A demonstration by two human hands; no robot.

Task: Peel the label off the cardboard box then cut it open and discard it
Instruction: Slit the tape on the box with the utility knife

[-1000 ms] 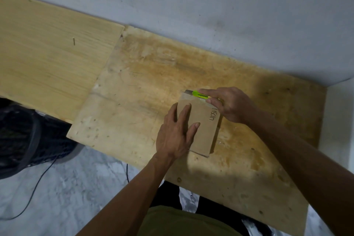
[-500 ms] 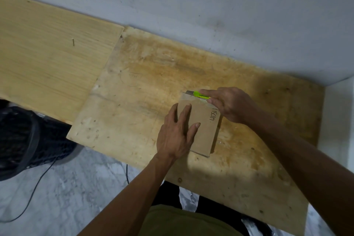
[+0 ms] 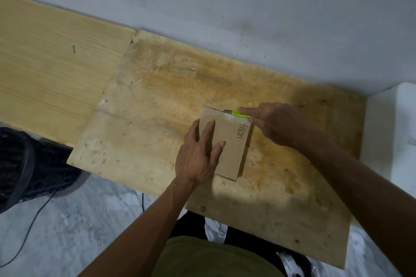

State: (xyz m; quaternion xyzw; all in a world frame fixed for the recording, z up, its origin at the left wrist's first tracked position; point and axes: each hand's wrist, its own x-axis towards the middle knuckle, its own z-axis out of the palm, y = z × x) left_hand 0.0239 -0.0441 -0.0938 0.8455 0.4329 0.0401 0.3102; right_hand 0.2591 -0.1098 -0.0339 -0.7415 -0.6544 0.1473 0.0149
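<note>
Cardboard box (image 3: 231, 148) flat under left hand (image 3: 198, 153) (fingers straight, pressing); right hand (image 3: 274, 123) gripping green cutter (image 3: 238, 113) at its far edge.

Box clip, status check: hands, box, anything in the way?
Left hand flat on box, pressing. Right hand grips green cutter at the box's far edge. Nothing on the board blocks the cut.
</note>
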